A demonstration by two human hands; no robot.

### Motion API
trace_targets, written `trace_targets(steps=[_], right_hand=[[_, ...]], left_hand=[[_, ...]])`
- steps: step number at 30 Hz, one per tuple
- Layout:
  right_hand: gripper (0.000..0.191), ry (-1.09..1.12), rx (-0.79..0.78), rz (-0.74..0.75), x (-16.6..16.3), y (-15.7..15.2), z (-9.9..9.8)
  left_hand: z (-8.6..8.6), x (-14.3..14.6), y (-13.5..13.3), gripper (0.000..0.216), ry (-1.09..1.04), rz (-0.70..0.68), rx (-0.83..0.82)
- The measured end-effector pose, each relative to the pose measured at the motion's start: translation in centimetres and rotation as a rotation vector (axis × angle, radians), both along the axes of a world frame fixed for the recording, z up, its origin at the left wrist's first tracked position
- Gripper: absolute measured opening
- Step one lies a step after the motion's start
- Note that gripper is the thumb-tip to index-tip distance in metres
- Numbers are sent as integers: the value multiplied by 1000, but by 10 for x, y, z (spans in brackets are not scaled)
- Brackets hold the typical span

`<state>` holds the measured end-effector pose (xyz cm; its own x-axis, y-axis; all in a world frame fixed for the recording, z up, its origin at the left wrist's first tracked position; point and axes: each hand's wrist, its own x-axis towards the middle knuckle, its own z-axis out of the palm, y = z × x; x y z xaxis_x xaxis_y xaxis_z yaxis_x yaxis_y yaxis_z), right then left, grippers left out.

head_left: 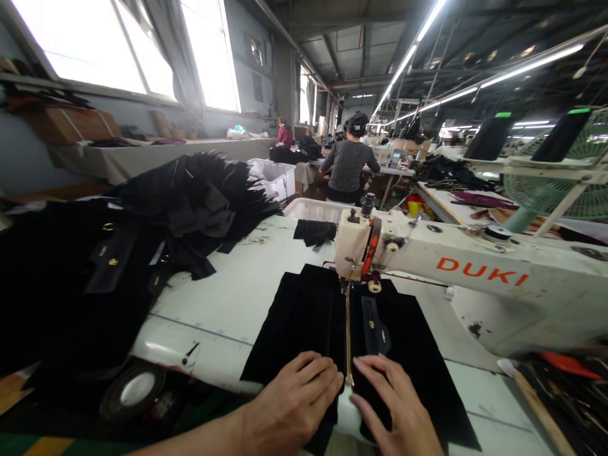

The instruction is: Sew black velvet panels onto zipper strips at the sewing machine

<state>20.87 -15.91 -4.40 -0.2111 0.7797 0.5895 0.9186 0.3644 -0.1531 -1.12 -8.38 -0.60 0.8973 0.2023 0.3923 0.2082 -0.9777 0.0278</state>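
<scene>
A black fabric panel (304, 316) lies under the head of a sewing machine (356, 253). Down its middle runs a gold metal zipper (348, 335), reaching up to the needle area. Left of the zipper's lower end, my left hand (304, 392) is closed on the fabric, fingers pressed together and thumb hidden. My right hand (399, 402) rests on the right part of the panel, fingers stretched and thumb apart from the forefinger, its fingertips beside the zipper. A black patch with a small gold fitting (372, 324) sits on the panel above my right hand.
A heap of black cut pieces (199, 196) covers the table's left side. A small black scrap (314, 233) lies behind the machine head. White bins (275, 177) stand beyond the table. A person (349, 164) sits farther off, back turned. Thread cones (489, 138) stand at right.
</scene>
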Motion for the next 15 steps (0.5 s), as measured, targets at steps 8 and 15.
trace_targets(steps=[8,15], right_hand=[[32,-85,34,-3,5,-2,-1],[9,-29,95,44,-8,10,12]], left_hand=[[0,2,0,41,-95,6,101],[-5,3,0,35,-161,10,-33]])
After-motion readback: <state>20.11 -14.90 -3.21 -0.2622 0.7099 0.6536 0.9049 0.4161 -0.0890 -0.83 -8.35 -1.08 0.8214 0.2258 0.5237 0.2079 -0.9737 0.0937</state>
